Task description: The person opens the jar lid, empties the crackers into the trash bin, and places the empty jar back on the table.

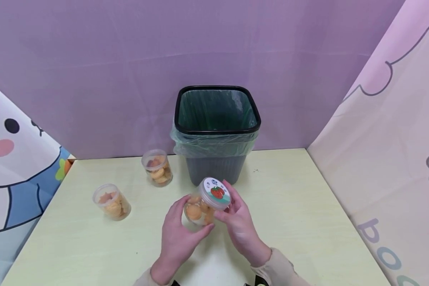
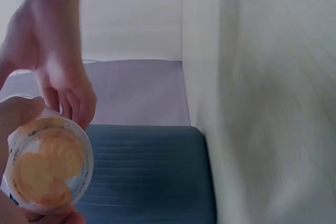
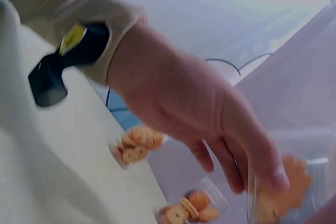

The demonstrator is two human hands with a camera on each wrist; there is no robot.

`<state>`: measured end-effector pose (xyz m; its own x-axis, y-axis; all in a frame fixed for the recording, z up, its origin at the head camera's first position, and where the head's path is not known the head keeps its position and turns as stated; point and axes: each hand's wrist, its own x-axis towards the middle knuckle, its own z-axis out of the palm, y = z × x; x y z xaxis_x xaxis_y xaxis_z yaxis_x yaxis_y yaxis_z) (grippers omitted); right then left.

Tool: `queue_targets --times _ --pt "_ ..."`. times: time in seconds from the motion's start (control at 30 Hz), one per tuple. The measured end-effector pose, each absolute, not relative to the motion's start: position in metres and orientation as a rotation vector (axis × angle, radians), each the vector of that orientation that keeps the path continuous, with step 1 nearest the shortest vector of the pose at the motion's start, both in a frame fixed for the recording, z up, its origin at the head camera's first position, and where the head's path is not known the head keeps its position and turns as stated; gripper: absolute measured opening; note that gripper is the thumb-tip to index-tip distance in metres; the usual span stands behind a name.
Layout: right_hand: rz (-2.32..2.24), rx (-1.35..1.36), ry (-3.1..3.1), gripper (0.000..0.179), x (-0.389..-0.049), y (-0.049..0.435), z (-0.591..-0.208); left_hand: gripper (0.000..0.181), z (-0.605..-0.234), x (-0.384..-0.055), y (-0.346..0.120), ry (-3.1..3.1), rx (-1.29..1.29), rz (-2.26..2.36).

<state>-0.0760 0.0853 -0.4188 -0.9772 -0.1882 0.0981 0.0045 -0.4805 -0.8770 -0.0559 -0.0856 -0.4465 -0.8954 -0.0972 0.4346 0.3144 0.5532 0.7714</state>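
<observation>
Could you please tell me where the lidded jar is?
In the head view, the lidded jar is below centre, between the left hand and right hand, in front of the bin.

Pale counter [image 1: 307,222]: on it we see lined bin [image 1: 216,167], clear biscuit jar [image 1: 159,171] beside it, second jar [image 1: 114,204] farther left.

A plain purple curtain [image 1: 128,79] fills the back, faintly creased, meeting a pale table [image 1: 289,218] along its far edge. To my left hangs a cloth [image 1: 32,155] with a white cartoon animal, pink-cheeked and dressed in blue; to my right, a pinkish-white sheet [image 1: 379,159] bears cloud outlines and big letters [image 1: 389,257]. The light casts soft shadows on the tabletop.
</observation>
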Motion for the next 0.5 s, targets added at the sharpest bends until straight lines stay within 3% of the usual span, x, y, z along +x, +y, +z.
queue_targets --times 0.5 --pt "-2.542 -0.292 1.602 0.086 -0.078 0.089 -0.413 0.085 -0.445 -0.056 -0.093 -2.411 -0.306 -1.503"
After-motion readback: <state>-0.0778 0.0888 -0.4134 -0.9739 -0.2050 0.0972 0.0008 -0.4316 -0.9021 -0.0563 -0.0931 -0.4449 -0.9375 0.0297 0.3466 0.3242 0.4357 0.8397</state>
